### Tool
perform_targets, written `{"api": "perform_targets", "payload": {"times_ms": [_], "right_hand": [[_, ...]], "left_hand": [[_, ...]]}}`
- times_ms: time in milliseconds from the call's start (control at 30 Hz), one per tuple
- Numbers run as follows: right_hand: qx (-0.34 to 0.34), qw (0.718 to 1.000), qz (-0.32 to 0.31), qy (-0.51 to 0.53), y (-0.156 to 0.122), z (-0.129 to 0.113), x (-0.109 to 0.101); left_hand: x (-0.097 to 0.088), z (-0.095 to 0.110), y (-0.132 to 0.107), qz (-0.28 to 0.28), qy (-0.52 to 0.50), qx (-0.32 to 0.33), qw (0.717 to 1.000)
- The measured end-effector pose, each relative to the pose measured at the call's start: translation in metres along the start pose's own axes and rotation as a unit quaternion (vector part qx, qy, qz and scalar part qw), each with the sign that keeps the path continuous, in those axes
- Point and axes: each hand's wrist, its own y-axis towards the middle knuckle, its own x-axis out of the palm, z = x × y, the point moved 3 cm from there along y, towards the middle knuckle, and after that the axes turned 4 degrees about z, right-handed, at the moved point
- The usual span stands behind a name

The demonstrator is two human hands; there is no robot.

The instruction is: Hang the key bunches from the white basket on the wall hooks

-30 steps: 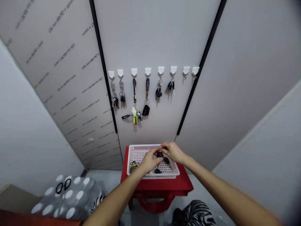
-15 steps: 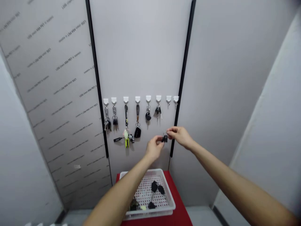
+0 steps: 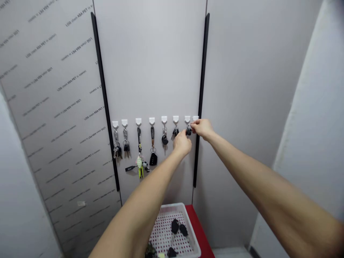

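Both my arms reach up to a row of white wall hooks [image 3: 152, 120]. My right hand [image 3: 202, 128] pinches the ring of a small black key set [image 3: 188, 131] right under the second hook from the right [image 3: 187, 118]. My left hand [image 3: 182, 144] is closed just below, its fingers at the same key set. Other key bunches hang from the hooks to the left, among them a black car fob [image 3: 153, 158] and a yellow-green charm [image 3: 139, 166].
A white perforated basket [image 3: 188, 215] sits on a red surface [image 3: 202, 236] below, holding a few more black keys [image 3: 178, 227]. Black vertical strips [image 3: 200, 104] divide the grey wall panels. The last hook on the right is partly hidden by my right hand.
Both hands lifted the black key set out of the basket and carried it up to the hook row. My view tilted upward with them.
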Motion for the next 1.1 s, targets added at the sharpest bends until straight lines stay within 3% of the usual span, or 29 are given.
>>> {"api": "perform_targets", "payload": {"times_ms": [300, 400, 500, 567, 633, 700, 767, 833, 933, 1100], "right_hand": [[-0.019, 0.992, -0.005, -0.128, 0.005, 0.001, 0.008], [-0.041, 0.99, 0.027, -0.133, -0.003, 0.005, 0.001], [-0.086, 0.985, 0.064, -0.137, -0.036, 0.019, -0.001], [-0.106, 0.983, 0.006, -0.152, -0.074, 0.038, 0.009], [-0.112, 0.968, -0.138, -0.179, -0.126, 0.063, 0.027], [-0.124, 0.92, -0.307, -0.211, -0.182, 0.089, 0.047], [-0.162, 0.871, -0.395, -0.242, -0.227, 0.111, 0.061], [-0.193, 0.841, -0.406, -0.301, -0.253, 0.126, 0.071], [-0.221, 0.812, -0.37, -0.393, -0.264, 0.137, 0.078], [-0.235, 0.795, -0.357, -0.431, -0.268, 0.144, 0.085]], "left_hand": [[0.002, -0.01, -0.007, -0.017, 0.008, 0.015, 1.0], [-0.002, -0.026, -0.029, -0.034, -0.002, 0.02, 0.999], [-0.005, -0.06, -0.069, -0.073, -0.034, 0.0, 0.997], [-0.004, -0.091, -0.105, -0.105, -0.042, -0.034, 0.993], [0.0, -0.122, -0.144, -0.146, -0.028, -0.075, 0.986], [0.005, -0.149, -0.182, -0.193, -0.005, -0.114, 0.975], [0.01, -0.168, -0.213, -0.235, 0.014, -0.135, 0.962], [0.016, -0.178, -0.233, -0.264, 0.025, -0.139, 0.954], [0.021, -0.184, -0.246, -0.282, 0.033, -0.135, 0.949], [0.021, -0.183, -0.248, -0.275, 0.035, -0.139, 0.951]]}}
